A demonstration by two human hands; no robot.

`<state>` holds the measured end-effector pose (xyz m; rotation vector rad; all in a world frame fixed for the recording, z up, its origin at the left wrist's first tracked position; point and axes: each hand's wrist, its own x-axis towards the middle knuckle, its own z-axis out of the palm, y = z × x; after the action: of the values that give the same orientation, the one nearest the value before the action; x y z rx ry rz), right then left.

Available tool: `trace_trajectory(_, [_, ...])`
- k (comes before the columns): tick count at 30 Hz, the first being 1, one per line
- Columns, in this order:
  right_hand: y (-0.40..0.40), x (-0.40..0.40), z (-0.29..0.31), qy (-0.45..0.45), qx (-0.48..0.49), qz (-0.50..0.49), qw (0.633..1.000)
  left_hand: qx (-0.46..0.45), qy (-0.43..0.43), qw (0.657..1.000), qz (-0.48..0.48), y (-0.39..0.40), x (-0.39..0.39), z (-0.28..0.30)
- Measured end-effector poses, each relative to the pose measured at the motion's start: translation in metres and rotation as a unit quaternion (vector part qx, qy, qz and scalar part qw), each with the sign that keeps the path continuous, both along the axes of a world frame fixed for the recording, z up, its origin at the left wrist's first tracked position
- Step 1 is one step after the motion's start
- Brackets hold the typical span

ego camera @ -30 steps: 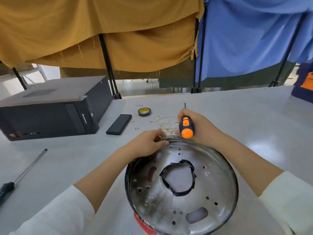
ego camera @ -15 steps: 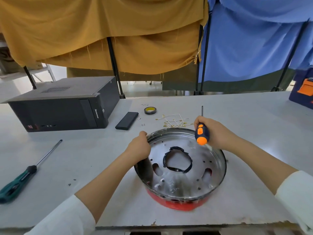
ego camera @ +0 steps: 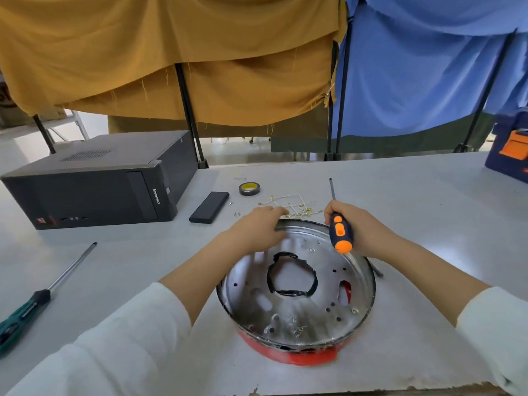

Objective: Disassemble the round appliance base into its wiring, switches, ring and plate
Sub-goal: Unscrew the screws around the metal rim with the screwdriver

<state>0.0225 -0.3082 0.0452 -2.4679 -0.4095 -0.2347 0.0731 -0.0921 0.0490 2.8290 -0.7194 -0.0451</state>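
The round appliance base [ego camera: 300, 310] lies on the table in front of me, a shiny metal plate with several holes and a black-taped centre opening, over a red outer ring [ego camera: 303, 357]. My left hand [ego camera: 257, 228] grips the base's far left rim. Over the far right rim, my right hand [ego camera: 357, 227] holds an orange and black screwdriver [ego camera: 339, 231], its shaft pointing away from me. A bundle of removed pale wires [ego camera: 291, 207] lies just beyond the base.
A black computer case [ego camera: 97, 181] stands at the left, with a black flat box [ego camera: 209, 207] and a tape roll [ego camera: 250, 189] nearby. A green-handled screwdriver [ego camera: 37, 301] lies at the near left. A blue and orange case [ego camera: 511, 155] sits far right. Small screws [ego camera: 236, 214] lie beside the flat box.
My left hand slid along the base's rim from the left side toward the far edge. The base has turned under my hands. My right hand keeps the screwdriver.
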Motion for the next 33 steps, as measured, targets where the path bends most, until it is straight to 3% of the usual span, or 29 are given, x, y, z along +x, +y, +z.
trace_trajectory(3, [-0.002,0.001,0.001,0.024,0.040,0.009,0.999,0.033,-0.026,0.999,-0.013,-0.019,0.012,-0.005])
trace_trajectory(9, [-0.007,0.002,0.003,-0.015,-0.002,0.015,1.000,0.087,-0.118,0.986,0.076,-0.008,0.011,-0.011])
trace_trajectory(14, [-0.002,0.008,-0.002,-0.031,-0.008,0.020,0.999,0.127,-0.117,0.974,0.144,0.016,-0.013,-0.005])
trace_trajectory(23, [0.011,0.017,-0.015,-0.036,-0.030,0.016,0.999,0.152,-0.044,0.967,0.201,0.022,-0.041,-0.005])
trace_trajectory(29, [0.015,0.017,0.005,-0.051,0.072,0.035,0.996,-0.056,0.111,0.971,0.203,0.021,-0.026,-0.010])
trace_trajectory(33, [0.028,0.013,0.051,-0.153,0.154,-0.004,0.976,-0.100,0.081,0.972,0.198,0.018,-0.017,-0.022])
